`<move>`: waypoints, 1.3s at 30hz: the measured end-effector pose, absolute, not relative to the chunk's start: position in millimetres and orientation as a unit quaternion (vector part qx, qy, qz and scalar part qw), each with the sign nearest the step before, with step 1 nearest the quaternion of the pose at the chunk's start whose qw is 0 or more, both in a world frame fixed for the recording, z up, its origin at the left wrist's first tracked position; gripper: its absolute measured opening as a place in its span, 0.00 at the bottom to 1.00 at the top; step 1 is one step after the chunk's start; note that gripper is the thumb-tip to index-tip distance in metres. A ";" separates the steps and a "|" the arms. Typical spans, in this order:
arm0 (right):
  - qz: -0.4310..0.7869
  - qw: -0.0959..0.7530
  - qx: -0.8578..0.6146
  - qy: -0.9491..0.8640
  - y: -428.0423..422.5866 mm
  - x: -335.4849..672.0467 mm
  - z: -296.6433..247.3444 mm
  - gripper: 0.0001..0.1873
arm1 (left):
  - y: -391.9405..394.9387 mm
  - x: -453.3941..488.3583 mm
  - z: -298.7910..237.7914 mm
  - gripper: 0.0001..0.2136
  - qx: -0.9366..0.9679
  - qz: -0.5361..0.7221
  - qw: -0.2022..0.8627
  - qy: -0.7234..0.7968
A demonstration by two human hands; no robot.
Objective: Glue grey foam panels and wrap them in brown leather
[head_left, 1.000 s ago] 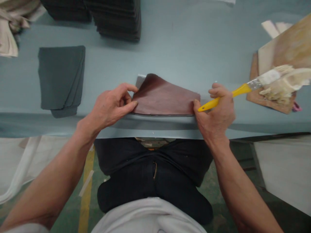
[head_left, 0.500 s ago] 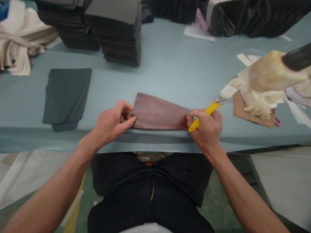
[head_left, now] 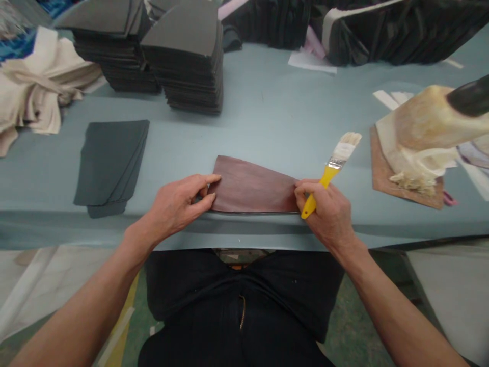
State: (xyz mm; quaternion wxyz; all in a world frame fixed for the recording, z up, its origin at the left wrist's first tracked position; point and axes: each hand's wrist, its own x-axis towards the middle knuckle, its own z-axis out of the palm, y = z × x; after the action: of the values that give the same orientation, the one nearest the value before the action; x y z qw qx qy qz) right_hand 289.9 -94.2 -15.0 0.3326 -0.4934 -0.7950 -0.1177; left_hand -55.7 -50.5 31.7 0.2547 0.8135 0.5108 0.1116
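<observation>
A brown leather-like panel (head_left: 252, 186) lies along the front edge of the table, with a thin dark edge showing beneath its near side. My left hand (head_left: 179, 201) touches its left end; the index finger stretches onto the top surface and the thumb rests lower, apart from it. At the opposite end, my right hand (head_left: 324, 209) is closed round the yellow handle of a paintbrush (head_left: 328, 176), bristles pointing up and away. The same hand's thumb and index finger meet at the panel's right corner. Whether they pinch it cannot be made out.
Dark green panels (head_left: 110, 163) lie fanned at left, with tall stacks of dark pieces (head_left: 191, 61) behind. A beige cloth bundle (head_left: 42, 86) sits far left. On the right, a glue-crusted container (head_left: 424, 117) leans over a brown board (head_left: 385, 173). Black wrapped bundles (head_left: 397, 35) line the back.
My left index finger has straightened and now lies on the panel's top instead of curling at its edge. The paintbrush has swung more upright, its bristles away from the container. The view has tilted slightly.
</observation>
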 end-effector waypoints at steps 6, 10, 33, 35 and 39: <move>-0.094 0.326 -0.490 -0.803 -94.6 292.5 -11.2 0.08 | -51.6 -49.8 40.3 0.27 0.812 0.075 0.227 0.533; -0.094 0.327 -0.489 -0.803 -94.3 293.2 -10.2 0.09 | -55.1 -48.1 41.0 0.24 0.824 0.079 0.199 0.524; -0.104 0.324 -0.489 -0.803 -92.9 293.9 -14.3 0.07 | -45.1 -42.3 32.5 0.26 0.932 -0.020 0.018 0.360; -0.106 0.323 -0.490 -0.803 -92.6 294.1 -15.0 0.07 | -45.0 -41.6 33.6 0.27 0.931 -0.024 0.019 0.365; -0.108 0.322 -0.496 -0.799 -92.3 294.5 -16.6 0.07 | -41.1 -38.7 38.2 0.29 0.929 -0.033 0.036 0.367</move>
State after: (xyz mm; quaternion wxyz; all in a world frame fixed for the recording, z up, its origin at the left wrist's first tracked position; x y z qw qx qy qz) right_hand 294.5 -92.3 -16.6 0.3219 -0.4957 -0.7993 -0.1084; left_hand -38.7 -41.1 38.2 0.0364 0.9289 0.3670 -0.0331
